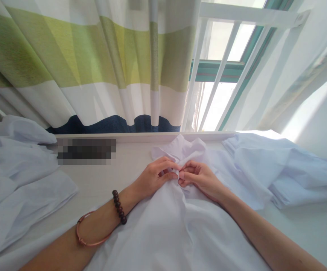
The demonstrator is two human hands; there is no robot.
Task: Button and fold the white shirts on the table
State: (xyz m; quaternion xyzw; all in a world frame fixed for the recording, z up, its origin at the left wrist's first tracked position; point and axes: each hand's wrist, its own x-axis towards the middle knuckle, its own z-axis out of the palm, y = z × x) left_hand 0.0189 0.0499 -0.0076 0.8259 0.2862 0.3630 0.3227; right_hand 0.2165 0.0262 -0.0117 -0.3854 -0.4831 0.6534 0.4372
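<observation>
Head view: white cloth [157, 222] seemingly between the fingers [190, 177].

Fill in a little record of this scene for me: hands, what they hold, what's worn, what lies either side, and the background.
Left hand: fingertips pinching the white garment
Right hand: pinching it too, fingertips close to the left's
Worn on left arm: dark beaded bracelet; copper-coloured bangle
Left side: rumpled white cloth
Right side: folded white cloth
Background: green-and-white curtain, white railing
Unclear: pixelated dark patch
</observation>
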